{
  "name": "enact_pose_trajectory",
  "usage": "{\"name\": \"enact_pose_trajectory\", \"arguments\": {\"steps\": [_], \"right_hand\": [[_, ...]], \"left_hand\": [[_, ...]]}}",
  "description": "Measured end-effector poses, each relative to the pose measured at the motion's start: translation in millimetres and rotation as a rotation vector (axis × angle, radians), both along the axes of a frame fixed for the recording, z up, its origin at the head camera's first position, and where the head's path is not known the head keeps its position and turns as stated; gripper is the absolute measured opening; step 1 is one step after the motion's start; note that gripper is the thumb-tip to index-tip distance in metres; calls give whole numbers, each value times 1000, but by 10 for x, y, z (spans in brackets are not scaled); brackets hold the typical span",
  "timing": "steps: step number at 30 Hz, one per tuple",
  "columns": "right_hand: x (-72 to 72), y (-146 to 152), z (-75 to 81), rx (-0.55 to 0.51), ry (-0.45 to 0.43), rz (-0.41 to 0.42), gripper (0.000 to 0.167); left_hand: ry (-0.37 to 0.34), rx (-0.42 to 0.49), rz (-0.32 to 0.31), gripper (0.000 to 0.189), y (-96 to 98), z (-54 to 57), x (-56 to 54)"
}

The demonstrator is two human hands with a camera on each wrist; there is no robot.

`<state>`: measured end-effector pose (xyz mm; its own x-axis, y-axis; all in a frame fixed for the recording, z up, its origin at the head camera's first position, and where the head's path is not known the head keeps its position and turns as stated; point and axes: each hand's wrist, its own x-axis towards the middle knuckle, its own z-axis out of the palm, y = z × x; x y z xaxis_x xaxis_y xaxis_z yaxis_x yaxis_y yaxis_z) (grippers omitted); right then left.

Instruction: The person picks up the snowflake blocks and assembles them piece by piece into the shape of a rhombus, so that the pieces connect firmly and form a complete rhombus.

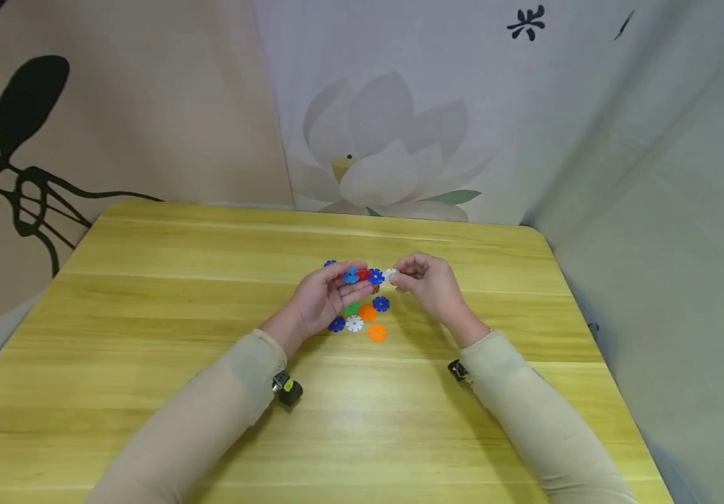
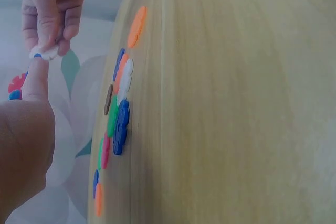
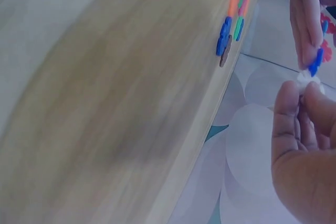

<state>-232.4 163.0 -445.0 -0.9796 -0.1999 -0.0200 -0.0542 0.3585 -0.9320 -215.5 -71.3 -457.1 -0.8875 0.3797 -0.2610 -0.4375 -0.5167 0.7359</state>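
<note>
My left hand (image 1: 319, 299), palm turned partly up, holds a short row of joined notched plastic discs between thumb and fingers. In the row are a light blue disc (image 1: 351, 275), a red disc (image 1: 363, 274) and a dark blue disc (image 1: 375, 276). At the row's right end, a white disc (image 1: 391, 274) is pinched between the thumb and fingers of my right hand (image 1: 433, 285). In the right wrist view the white disc (image 3: 307, 79) meets the dark blue disc (image 3: 316, 62); how deeply their notches engage cannot be told. Both hands are raised above the table.
Loose discs lie below the hands on the wooden table (image 1: 362, 434): orange (image 1: 377, 332), white (image 1: 354, 323), dark blue (image 1: 381, 304), green (image 1: 352, 308) and several more, partly hidden by the left hand. A curtain with a flower print (image 1: 387, 147) hangs behind the far edge.
</note>
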Motion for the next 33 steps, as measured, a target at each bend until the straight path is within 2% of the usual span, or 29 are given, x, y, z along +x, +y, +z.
{"name": "enact_pose_trajectory", "arguments": {"steps": [4,16,27,30,33], "right_hand": [[9,-8,-3,-36,-25,-20,13],[32,-19,-22,-16,-26,-29,11],[68,-53,-56,-109,-28,-45,13],[88,-65,-49,-120,-13,-47,13],[123,-91,-15,-84,35,-27,12]], "left_hand": [[5,-21,-6,45,18,15,4],[29,-34,-51,47,-16,-20,24],[69,-75,-86,52,-41,3,51],[90,-123,-77,48,-31,35,65],[92,-177,-50,43,-10,74,77]]}}
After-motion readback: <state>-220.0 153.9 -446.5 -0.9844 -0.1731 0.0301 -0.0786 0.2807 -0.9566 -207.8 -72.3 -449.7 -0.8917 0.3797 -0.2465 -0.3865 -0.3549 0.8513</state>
